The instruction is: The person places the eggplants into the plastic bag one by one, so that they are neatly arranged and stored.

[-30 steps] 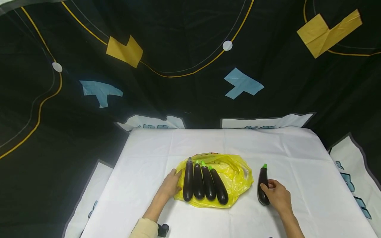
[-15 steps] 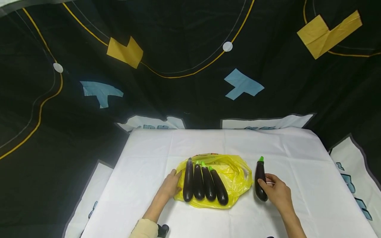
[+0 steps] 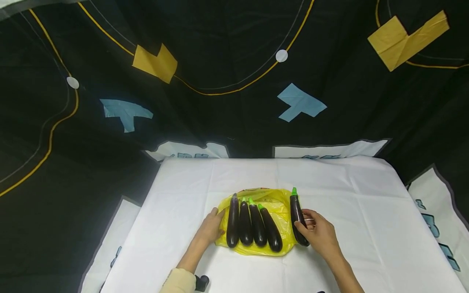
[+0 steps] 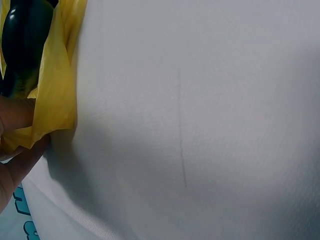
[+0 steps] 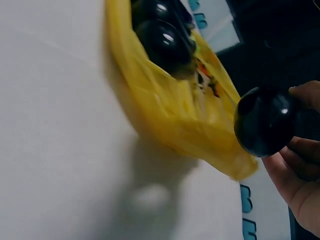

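Observation:
My right hand (image 3: 319, 232) holds a dark purple eggplant (image 3: 297, 217) with a green stem over the right side of a yellow plastic bag (image 3: 283, 203). From the right wrist view, the rounded end of this eggplant (image 5: 265, 121) shows between thumb and fingers, raised off the cloth. Several other eggplants (image 3: 258, 226) lie side by side on the bag. At the bag's left edge, my left hand (image 3: 210, 228) pinches the plastic. The left wrist view has the yellow film (image 4: 57, 95) between its digits, close to one dark eggplant (image 4: 25, 40).
A white cloth (image 3: 366, 211) covers the table. Behind it hangs a black curtain (image 3: 220, 122) with yellow and blue patches. A small black object (image 3: 201, 283) is by the left sleeve (image 3: 179, 280) at the front.
My right hand has lifted the eggplant and carried it left, from the cloth beside the bag to above the bag's right side. The left hand stays at the bag's edge.

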Demonstrator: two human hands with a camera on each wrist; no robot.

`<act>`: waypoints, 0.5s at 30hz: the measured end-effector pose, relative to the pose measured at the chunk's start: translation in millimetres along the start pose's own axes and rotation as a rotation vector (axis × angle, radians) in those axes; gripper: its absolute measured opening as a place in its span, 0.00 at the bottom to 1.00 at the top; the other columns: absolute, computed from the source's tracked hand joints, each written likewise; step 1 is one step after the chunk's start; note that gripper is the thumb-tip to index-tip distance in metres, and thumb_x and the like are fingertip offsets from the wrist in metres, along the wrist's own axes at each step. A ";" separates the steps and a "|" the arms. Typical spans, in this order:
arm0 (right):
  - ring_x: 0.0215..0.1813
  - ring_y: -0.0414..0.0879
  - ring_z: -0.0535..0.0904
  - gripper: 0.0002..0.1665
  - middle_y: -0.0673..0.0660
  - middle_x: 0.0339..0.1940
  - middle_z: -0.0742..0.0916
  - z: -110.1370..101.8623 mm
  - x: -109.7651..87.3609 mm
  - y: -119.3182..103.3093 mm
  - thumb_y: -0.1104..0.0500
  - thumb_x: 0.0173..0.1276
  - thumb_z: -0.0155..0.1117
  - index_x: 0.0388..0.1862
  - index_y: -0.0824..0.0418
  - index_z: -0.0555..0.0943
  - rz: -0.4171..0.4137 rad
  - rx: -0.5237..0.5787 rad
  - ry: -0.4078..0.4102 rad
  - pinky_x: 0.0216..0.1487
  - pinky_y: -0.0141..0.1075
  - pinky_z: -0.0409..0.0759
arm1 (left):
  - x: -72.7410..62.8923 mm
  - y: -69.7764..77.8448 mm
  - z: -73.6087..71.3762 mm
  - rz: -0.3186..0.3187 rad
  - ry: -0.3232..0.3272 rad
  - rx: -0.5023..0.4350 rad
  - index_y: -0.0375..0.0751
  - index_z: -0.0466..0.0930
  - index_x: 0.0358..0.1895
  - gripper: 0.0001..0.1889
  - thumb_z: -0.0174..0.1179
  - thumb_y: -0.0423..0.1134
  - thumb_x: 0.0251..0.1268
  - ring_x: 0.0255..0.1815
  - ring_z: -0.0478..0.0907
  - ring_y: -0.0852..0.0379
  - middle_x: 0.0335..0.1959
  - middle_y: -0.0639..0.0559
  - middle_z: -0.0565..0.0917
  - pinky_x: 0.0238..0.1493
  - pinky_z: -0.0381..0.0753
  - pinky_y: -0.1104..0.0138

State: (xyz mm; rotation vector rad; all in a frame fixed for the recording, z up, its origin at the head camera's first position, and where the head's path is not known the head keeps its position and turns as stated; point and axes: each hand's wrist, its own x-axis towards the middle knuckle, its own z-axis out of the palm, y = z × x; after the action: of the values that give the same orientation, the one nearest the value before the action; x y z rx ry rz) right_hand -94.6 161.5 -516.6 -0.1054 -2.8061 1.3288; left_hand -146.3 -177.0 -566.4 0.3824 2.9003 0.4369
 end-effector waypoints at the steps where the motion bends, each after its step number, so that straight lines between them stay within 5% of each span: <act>1: 0.42 0.47 0.81 0.29 0.57 0.42 0.84 3.7 0.1 0.7 0.52 0.60 0.69 0.56 0.65 0.77 -0.016 -0.003 -0.007 0.40 0.35 0.82 | 0.3 0.1 0.2 0.000 0.000 -0.001 0.32 0.69 0.64 0.36 0.72 0.33 0.48 0.44 0.74 0.47 0.47 0.41 0.71 0.52 0.78 0.56; 15: 0.38 0.46 0.80 0.29 0.57 0.41 0.82 40.2 -9.2 2.8 0.55 0.56 0.72 0.55 0.65 0.77 -0.170 -0.163 -0.033 0.36 0.40 0.81 | -1.4 2.2 -1.3 0.006 0.004 -0.002 0.31 0.69 0.64 0.36 0.72 0.32 0.48 0.46 0.74 0.45 0.48 0.39 0.71 0.53 0.78 0.55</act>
State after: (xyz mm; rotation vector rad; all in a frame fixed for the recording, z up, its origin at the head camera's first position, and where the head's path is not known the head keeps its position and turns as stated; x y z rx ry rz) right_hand -87.7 131.6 -544.3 0.1493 -2.8712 1.0761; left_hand -144.8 -175.7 -564.3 0.3906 2.9031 0.4415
